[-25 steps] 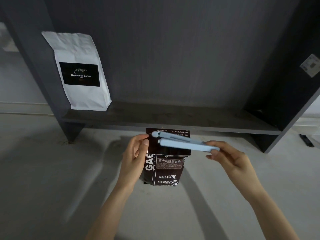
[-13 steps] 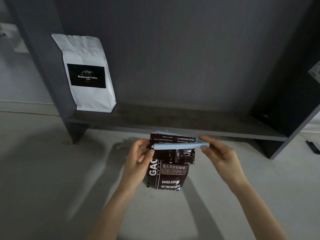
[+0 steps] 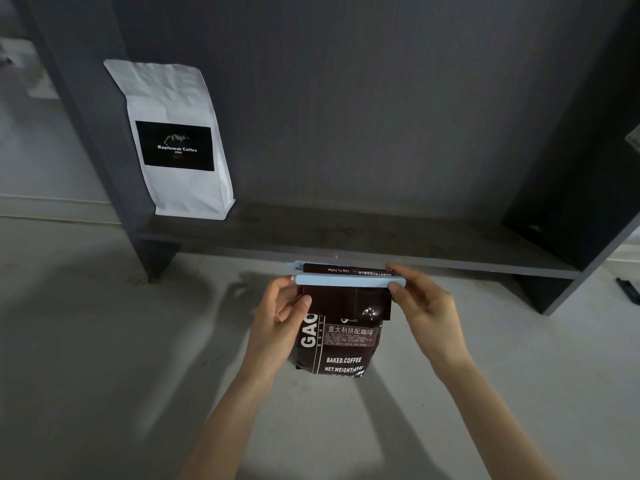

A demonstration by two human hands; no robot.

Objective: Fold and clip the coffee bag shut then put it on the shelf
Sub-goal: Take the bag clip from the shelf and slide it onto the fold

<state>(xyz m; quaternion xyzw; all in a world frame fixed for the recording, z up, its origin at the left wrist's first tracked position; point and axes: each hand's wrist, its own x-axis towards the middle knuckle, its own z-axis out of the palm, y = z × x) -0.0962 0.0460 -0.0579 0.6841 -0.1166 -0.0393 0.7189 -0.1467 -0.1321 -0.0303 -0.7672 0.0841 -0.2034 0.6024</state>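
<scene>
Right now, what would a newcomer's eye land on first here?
Centre frame, both hands, left and right, hold a dark brown coffee bag with a pale blue bag clip lying across its folded top. Behind, a white Kopiluwak Coffee bag stands at the left end of the dark grey shelf.

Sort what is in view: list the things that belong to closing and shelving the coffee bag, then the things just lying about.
In the job:
dark coffee bag
light blue clip
shelf
left hand
right hand

Just lying about:
white coffee bag
dark object on the floor
</scene>
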